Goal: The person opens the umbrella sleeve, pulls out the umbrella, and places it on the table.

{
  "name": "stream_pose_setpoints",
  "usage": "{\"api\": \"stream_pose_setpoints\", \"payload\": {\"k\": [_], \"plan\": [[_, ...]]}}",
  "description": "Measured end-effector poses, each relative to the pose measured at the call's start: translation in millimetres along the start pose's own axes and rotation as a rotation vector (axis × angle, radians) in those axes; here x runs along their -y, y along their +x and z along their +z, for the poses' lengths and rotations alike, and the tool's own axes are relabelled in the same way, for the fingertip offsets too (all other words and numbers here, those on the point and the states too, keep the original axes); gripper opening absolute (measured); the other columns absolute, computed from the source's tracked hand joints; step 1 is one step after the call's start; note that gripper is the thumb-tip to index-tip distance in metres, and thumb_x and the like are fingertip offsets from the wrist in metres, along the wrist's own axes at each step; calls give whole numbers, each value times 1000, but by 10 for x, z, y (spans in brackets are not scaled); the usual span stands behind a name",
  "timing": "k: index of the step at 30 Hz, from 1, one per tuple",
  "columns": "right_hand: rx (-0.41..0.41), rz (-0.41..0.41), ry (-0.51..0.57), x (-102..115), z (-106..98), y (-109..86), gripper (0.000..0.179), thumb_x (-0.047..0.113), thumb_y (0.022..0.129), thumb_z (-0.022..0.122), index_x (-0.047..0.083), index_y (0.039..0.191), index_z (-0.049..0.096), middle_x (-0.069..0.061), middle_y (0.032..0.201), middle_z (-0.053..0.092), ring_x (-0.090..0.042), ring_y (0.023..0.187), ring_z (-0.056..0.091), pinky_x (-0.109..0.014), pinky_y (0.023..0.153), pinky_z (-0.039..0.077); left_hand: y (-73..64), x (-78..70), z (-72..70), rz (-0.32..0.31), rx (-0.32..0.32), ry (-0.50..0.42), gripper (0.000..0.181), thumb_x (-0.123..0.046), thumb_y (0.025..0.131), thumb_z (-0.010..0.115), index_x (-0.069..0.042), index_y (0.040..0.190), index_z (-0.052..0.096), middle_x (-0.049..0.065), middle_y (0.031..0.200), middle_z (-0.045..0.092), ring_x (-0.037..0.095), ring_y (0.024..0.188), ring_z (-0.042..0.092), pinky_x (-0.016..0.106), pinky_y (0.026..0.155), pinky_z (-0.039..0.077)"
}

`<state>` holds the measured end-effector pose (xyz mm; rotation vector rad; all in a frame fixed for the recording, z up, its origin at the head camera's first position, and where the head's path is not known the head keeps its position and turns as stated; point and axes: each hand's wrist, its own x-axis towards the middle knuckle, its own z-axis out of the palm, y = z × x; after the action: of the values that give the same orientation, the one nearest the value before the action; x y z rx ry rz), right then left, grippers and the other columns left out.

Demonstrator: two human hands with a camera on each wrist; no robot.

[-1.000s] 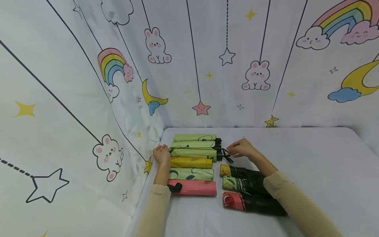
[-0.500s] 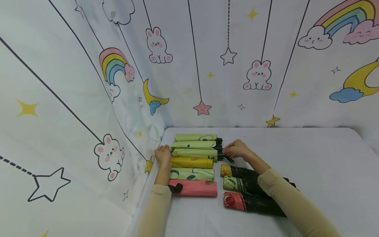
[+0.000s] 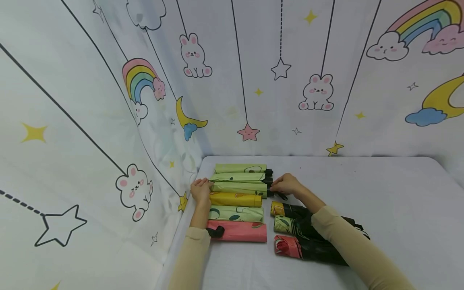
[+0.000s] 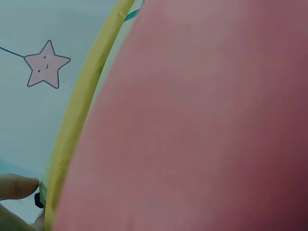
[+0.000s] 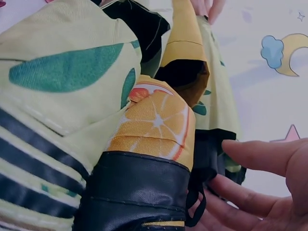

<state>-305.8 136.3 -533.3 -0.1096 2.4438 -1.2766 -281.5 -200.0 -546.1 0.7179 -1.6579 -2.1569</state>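
A light green folded umbrella [image 3: 239, 187] lies third from the back in the left row. At its left end is my left hand [image 3: 200, 190]; in the left wrist view the thumb [image 4: 18, 186] and a finger pinch that end. My right hand [image 3: 288, 185] holds the black handle end [image 5: 208, 156] between thumb and fingers, beside a black strap loop [image 5: 196, 209]. Just in front lies a yellow sleeve [image 3: 235, 199], its dark mouth visible in the right wrist view. Pink fabric [image 4: 183, 120] fills most of the left wrist view.
Two more green folded umbrellas [image 3: 240, 168] lie behind. A green sleeve [image 3: 235, 213] and a pink sleeve [image 3: 243, 231] lie in front. Under my right forearm are three dark bundles: orange-tipped [image 3: 278, 208], green-tipped [image 3: 284, 224] and red-tipped [image 3: 290, 246]. A printed curtain [image 3: 224, 92] surrounds the white table [image 3: 391, 193].
My right hand has moved left from beside the strap onto the handle end of the third green umbrella. The left hand stays at the opposite end, and the view has shifted slightly.
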Motion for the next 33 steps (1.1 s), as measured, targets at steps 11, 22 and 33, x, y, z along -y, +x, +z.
{"api": "stream_pose_setpoints", "payload": {"k": [11,22,33], "plan": [[-50,-12,-71,27,109,-16,37,16,88,83,-7,116,75,-20,113,74,-33,100,70,-48,89,59,6,42,10,-14,-16,4,60,13,94,64,9,148,38,26,140,58,37,136,55,43,107,51],[-48,-36,-75,-33,137,-29,39,14,88,84,-8,117,74,-20,107,76,-31,95,72,-49,89,60,-4,72,-12,-24,-6,20,57,12,97,61,9,149,38,25,140,58,38,136,54,43,109,50],[46,50,365,10,99,-107,64,22,94,81,-14,140,55,-29,136,63,-29,103,74,-48,99,57,26,73,-67,-27,-10,32,54,12,98,60,10,147,40,25,140,60,36,136,56,43,110,49]]}}
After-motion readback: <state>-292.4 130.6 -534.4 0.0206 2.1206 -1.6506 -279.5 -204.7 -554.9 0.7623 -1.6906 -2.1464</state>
